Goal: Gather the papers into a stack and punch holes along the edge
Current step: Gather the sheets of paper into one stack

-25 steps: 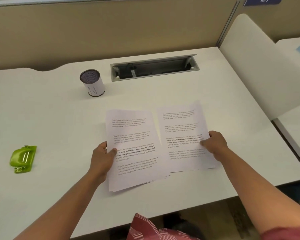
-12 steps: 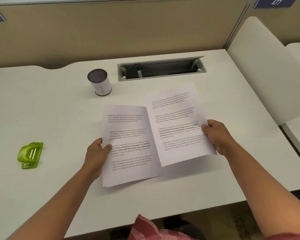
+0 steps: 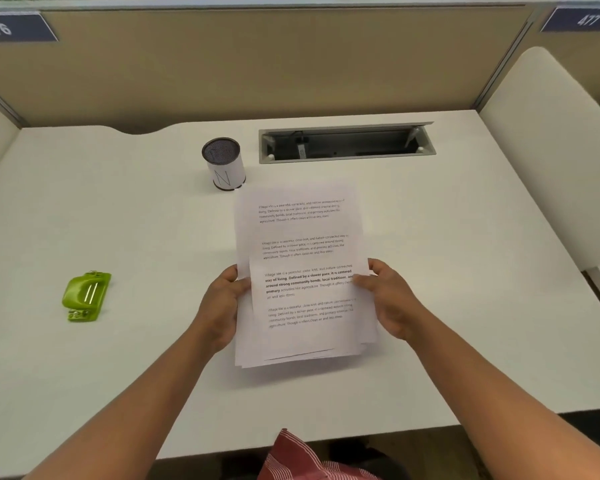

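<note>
A stack of printed white papers (image 3: 302, 258) sits in the middle of the white desk, its sheets slightly fanned at the bottom edge. My left hand (image 3: 222, 306) grips the stack's left edge, thumb on top. My right hand (image 3: 388, 299) grips the right edge, thumb over the text. A green hole punch (image 3: 85, 296) lies on the desk far to the left, well apart from both hands.
A small cylindrical container (image 3: 223, 163) with a dark top stands just behind the stack. A recessed cable tray (image 3: 347, 143) is open at the back of the desk (image 3: 118, 358). A white divider panel (image 3: 548, 150) rises on the right. Red striped cloth (image 3: 302, 459) shows below the front edge.
The right pile was lifted and brought left onto the left pile. Both piles now form one stack held between my hands.
</note>
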Available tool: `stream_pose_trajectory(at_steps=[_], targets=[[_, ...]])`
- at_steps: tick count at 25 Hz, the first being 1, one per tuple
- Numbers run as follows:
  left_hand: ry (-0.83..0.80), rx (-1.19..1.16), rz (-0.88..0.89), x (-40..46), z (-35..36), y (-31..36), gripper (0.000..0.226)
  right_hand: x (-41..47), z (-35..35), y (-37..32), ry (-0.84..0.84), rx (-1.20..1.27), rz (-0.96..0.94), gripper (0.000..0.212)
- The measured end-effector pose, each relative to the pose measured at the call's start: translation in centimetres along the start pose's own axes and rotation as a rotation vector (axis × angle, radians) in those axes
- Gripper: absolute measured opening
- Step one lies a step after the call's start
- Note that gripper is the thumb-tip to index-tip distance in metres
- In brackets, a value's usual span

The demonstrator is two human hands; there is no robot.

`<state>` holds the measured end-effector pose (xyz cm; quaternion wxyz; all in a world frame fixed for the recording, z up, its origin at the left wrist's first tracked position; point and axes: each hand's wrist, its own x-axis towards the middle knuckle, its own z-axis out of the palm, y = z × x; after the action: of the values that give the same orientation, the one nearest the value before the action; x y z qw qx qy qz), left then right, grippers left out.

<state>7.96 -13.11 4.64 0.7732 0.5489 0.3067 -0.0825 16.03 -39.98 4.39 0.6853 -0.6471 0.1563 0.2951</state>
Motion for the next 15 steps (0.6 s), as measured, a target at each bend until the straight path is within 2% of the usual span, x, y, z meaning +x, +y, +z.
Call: stream_pose_trajectory(at_steps=[4, 6, 8, 11, 15], targets=[[0.030, -0.033, 0.032, -0.1, -0.5, 0.4, 0.031, -0.1, 0.8, -0.2, -0.114, -0.023, -0.016, 0.033], [0.042, -0.048, 0.074, -0.3, -0.5, 0.5, 0.031, -0.1, 1.3, -0.3, -0.099, -0.072, -0.072, 0.031], [0.043, 0.021, 0.174, -0.5, -0.3, 0.5, 0.029, -0.3, 2.0, -0.5, -0.064, -0.112, -0.156, 0.028], [0.127, 0.183, 0.361, -1.0, 0.4, 1.2, 0.017, -1.0, 3.1, -1.2, -0.009, -0.139, -0.302, 0.022], [0.161, 0.188, 0.531, -1.7, 1.3, 3.0, 0.021, -1.9, 4.3, -2.5, 0.010, -0.114, -0.468, 0.023]])
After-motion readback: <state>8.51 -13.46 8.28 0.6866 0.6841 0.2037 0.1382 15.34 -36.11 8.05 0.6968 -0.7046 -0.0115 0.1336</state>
